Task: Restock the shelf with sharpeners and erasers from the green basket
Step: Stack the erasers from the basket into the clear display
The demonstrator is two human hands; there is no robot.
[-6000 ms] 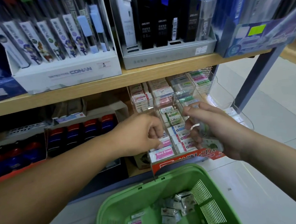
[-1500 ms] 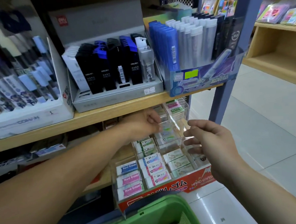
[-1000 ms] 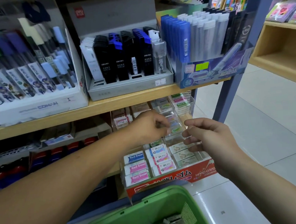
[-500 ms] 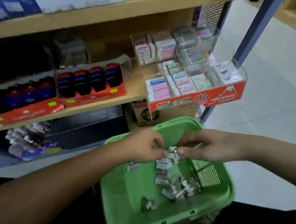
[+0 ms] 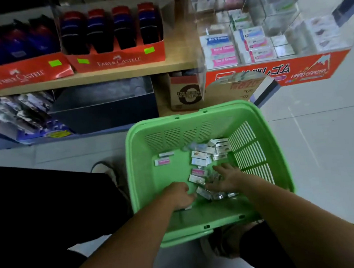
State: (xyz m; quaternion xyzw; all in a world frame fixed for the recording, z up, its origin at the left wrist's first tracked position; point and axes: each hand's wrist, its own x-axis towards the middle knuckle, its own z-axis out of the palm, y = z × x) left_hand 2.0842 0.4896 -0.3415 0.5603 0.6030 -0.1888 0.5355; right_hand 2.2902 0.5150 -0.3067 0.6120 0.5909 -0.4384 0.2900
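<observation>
Both hands were down inside the green basket (image 5: 255,128), which stood on the pale tiled floor (image 5: 319,144) in front of the shelf (image 5: 125,72). The left hand (image 5: 179,193) lay knuckles up near the basket's near wall, its fingers curled under. A small white edge showed beneath it, but I could not tell whether it gripped anything. The right hand (image 5: 225,178) rested palm down on the loose pile, fingers spread and relaxed, touching the packets without closing on any.

The erasers (image 5: 200,155) lay scattered over the basket's bottom, mostly toward its right side, in a band running from the far wall to the hands. Two pink-labelled ones (image 5: 162,161) lay apart to the left. The packets were blurred, so which were sharpeners could not be made out.

On the shelf's right end stood a clear display case (image 5: 289,21) with a red front, its compartments holding rows of boxed erasers. To its left sat red Faber-Castell trays (image 5: 116,58) filled with dark blue-and-red items. A cardboard box (image 5: 186,91) stood under the shelf, just behind the basket. A shoe (image 5: 107,170) showed on the floor left of the basket.
</observation>
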